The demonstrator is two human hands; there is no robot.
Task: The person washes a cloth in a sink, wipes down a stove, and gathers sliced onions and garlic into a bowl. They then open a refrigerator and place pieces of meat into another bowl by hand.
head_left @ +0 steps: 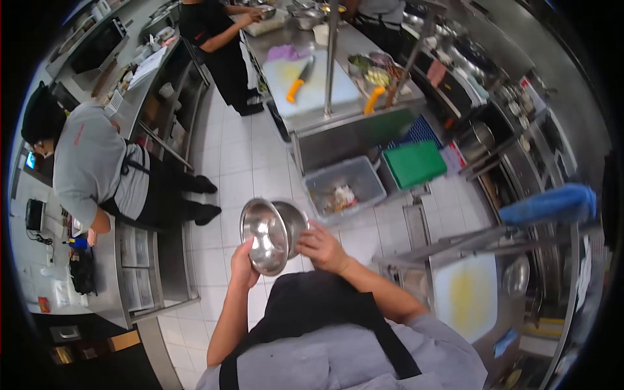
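Two shiny metal mixing bowls are held up in front of my apron, over the tiled floor. The nearer metal bowl (pixel 265 235) is tilted so its hollow inside faces me, and my left hand (pixel 243 265) grips its lower left rim. Behind it and to the right, partly covered by it, is the second metal bowl (pixel 297 224). My right hand (pixel 322 247) closes on that one's right side, fingers over its edge.
A grey tub (pixel 344 188) with scraps stands ahead, beside a green lidded box (pixel 414 164). On the steel counter, a knife (pixel 300 79) lies on a white cutting board (pixel 312 97). One person (pixel 97 156) leans over the left counter; another (pixel 211 52) works farther back.
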